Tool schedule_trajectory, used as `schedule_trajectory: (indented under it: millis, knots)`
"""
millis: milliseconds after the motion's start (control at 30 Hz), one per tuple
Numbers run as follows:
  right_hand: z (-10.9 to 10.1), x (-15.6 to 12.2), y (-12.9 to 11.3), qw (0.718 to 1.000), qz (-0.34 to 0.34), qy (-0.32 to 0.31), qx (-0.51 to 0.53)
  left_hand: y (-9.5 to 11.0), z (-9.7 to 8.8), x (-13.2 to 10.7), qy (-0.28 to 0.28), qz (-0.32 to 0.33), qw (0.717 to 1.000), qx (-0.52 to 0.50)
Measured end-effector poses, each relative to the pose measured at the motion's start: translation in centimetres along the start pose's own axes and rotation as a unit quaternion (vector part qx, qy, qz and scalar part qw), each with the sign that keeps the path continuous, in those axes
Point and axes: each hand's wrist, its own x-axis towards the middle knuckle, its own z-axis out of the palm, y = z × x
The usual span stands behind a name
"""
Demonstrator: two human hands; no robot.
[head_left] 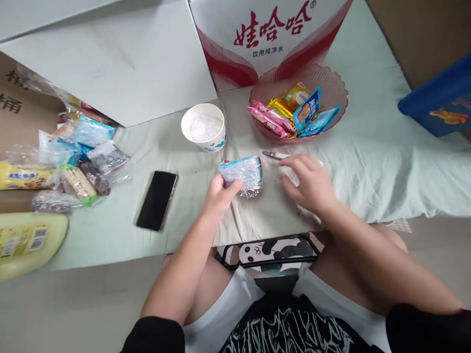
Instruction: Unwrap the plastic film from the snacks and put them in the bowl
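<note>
1. Left hand: your left hand (217,196) pinches a packet (245,171) between thumb and fingers. The packet sits above the cloth (191,181), between the cup and the bowl, with crinkled clear film around it.
2. Right hand: your right hand (312,184) is apart from the left, its fingers loosely spread beside a small cutter (270,154) (whether the fingertips touch it, you cannot tell from this view).
3. Done: several snacks (282,109) lie in the pink bowl (268,88), apparently without loose outer film. Crumpled clear film (204,128) fills much of the paper cup (215,145).
4. In hand: the packet appears unfinished, since its film remains around it.
5. Left over: a pile of film-covered snacks (77,181) lies on your left, beyond the phone (156,201). Judge the work as partway, with a good share remaining.
</note>
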Motion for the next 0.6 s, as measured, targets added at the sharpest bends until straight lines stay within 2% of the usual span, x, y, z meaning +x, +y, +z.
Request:
schedule_trajectory:
  millis: [100,200,267,433,600]
  knots:
    - [-0.7,0.2,2.4,0.993,0.084,0.004,-0.083,0.1,-1.2,0.3,0.006,-0.009,1.000,-0.004]
    - [-0.7,0.2,4.0,0.988,0.113,-0.003,-0.108,0.4,-2.1,0.3,0.010,0.001,1.000,-0.002]
    - [-0.8,0.1,4.3,0.987,0.121,0.007,-0.107,0.5,-2.3,0.2,0.016,0.014,1.000,-0.002]
    - [-0.8,-0.1,2.8,0.990,0.116,-0.006,-0.084,0.8,-2.3,0.0,0.048,0.009,0.999,-0.007]
    - [0.1,-0.7,2.1,0.994,0.054,-0.027,-0.096,0.7,-2.4,-0.1,0.077,0.007,0.997,0.007]
